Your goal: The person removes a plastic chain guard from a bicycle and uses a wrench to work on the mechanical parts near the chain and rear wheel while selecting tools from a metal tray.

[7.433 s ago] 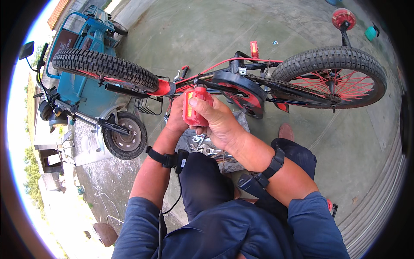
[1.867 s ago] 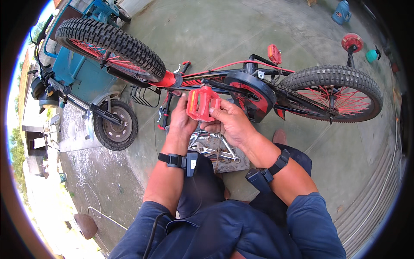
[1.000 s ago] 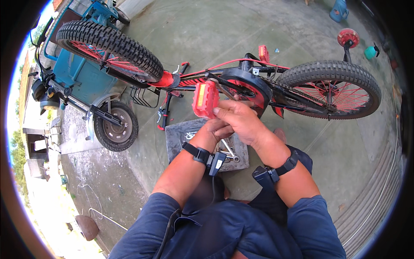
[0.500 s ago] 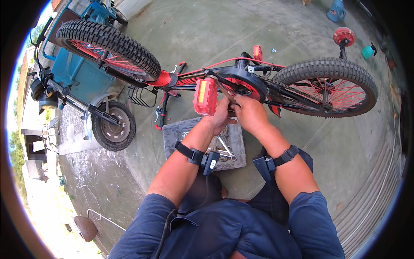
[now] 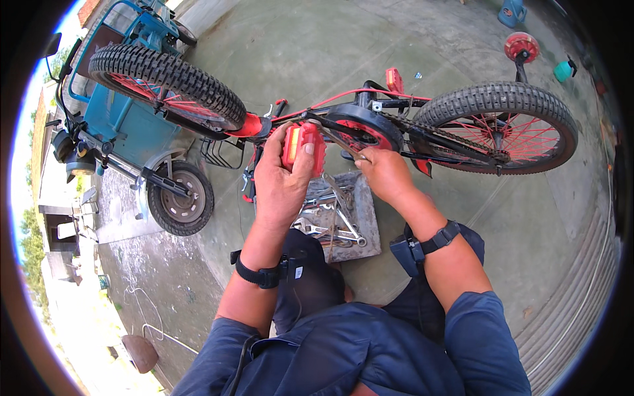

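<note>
A black and red bicycle stands upside down before me, wheels up. My left hand is closed round its near red pedal, fingers on the far side and thumb on the near face. My right hand grips the end of a metal wrench. The wrench slants up and left to the pedal's inner end, by the crank; its jaw is partly hidden by the pedal. Just right of the wrench is the round black and red chain guard.
Below my hands lies a grey tray with several wrenches. A blue cargo tricycle stands at the left. At the far right are a stabiliser wheel, a green spray bottle and a blue jug.
My left hand has moved from beside the wrench, up and left onto the pedal, and now grips it. My right hand still holds the wrench, almost in place.
</note>
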Demonstrator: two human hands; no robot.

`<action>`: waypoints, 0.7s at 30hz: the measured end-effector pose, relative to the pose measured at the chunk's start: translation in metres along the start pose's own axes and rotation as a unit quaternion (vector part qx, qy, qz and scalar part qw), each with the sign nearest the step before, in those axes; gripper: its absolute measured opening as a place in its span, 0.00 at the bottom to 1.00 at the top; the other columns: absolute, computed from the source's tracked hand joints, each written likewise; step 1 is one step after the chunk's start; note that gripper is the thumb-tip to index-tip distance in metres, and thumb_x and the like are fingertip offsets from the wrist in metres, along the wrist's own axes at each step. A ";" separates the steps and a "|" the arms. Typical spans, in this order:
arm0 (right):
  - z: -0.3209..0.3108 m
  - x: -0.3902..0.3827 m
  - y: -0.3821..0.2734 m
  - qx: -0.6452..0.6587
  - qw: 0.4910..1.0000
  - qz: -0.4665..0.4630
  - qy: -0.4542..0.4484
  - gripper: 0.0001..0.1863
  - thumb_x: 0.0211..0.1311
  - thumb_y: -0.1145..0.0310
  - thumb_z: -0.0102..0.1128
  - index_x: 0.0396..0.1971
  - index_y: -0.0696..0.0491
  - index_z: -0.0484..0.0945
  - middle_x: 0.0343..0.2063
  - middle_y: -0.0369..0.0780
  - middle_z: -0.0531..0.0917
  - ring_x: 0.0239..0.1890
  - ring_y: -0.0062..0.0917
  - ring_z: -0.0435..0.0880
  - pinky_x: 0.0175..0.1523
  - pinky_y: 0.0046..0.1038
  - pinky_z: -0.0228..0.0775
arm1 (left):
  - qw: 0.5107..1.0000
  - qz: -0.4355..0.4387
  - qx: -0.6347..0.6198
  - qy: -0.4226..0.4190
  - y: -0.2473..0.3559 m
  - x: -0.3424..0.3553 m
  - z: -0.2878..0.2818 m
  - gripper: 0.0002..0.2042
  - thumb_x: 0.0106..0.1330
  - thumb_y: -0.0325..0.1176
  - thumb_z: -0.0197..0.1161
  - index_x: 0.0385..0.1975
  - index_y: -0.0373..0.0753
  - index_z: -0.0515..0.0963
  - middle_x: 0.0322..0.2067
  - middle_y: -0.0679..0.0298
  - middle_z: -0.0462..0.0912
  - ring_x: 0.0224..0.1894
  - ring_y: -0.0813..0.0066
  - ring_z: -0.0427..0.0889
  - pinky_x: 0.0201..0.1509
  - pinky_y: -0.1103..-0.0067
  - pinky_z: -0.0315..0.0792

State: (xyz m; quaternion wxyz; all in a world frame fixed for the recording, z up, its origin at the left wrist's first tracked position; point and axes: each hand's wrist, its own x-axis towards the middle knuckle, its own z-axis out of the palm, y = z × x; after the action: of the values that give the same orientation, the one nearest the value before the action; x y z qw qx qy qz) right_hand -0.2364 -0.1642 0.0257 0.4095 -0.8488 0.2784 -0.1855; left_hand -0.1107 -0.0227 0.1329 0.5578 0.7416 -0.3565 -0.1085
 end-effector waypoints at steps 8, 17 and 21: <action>-0.041 -0.012 -0.007 -0.010 0.999 -0.032 0.033 0.07 0.58 0.68 0.62 0.31 0.56 0.79 0.26 0.48 0.80 0.30 0.46 0.79 0.36 0.41 0.69 | 0.995 -0.022 -0.093 -0.013 0.006 -0.003 0.009 0.25 0.66 0.32 0.63 0.61 0.31 0.66 0.49 0.55 0.78 0.47 0.74 0.80 0.51 0.77 0.76; -0.091 -0.008 -0.047 0.028 0.986 -0.086 0.143 0.07 0.57 0.69 0.63 0.27 0.58 0.79 0.22 0.44 0.78 0.25 0.37 0.78 0.31 0.34 0.69 | 0.999 -0.034 -0.039 -0.017 -0.008 -0.001 0.005 0.24 0.66 0.24 0.59 0.61 0.28 0.62 0.49 0.54 0.77 0.47 0.73 0.80 0.51 0.77 0.76; -0.107 0.010 -0.088 -0.012 0.971 -0.169 0.170 0.08 0.56 0.67 0.65 0.27 0.57 0.79 0.22 0.44 0.78 0.25 0.37 0.78 0.31 0.34 0.68 | 0.998 -0.042 -0.040 -0.007 -0.009 -0.003 0.003 0.24 0.64 0.25 0.60 0.60 0.30 0.63 0.48 0.52 0.78 0.46 0.71 0.81 0.50 0.75 0.77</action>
State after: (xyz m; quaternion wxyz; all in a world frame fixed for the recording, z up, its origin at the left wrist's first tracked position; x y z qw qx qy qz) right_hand -0.2583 -0.1892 0.1610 0.3091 -0.8443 0.1989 -0.3899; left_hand -0.1103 -0.0218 0.1230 0.5797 0.7318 -0.3248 -0.1512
